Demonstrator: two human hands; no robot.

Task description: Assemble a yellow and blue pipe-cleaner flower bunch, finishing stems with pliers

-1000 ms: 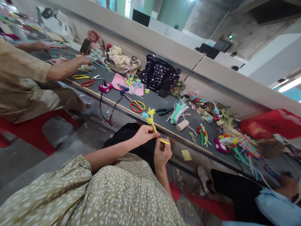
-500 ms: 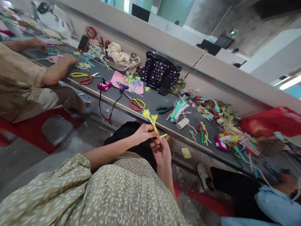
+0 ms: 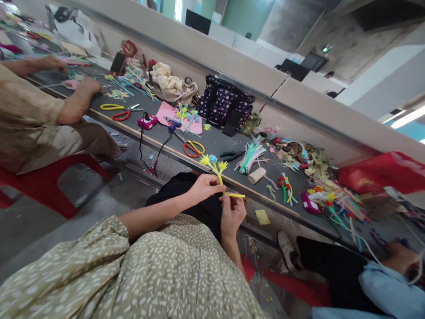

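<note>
Nearest: left hand (image 3: 207, 185), thumb and forefinger pinching the stem of a fuzzy flower sprig (image 3: 220, 173), yellow and blue heads. Stem slants up and slightly left from the fingertips; heads seen against the desk's (image 3: 213, 135) front edge. Right hand (image 3: 233, 213) just beside, thumb and fingers pinching a yellow strip (image 3: 236, 195). Its long axis runs sideways, roughly crosswise to the stem, loose end rightward; right hand nearer it. Join, if any, hidden by fingers.

Near front edge: red-and-yellow scissors (image 3: 189, 143), pliers (image 3: 233, 154), pipe-cleaner bundle (image 3: 250, 157). Farther back: pink sheet (image 3: 164, 111); dark patterned bag (image 3: 225, 103) at back edge.
</note>
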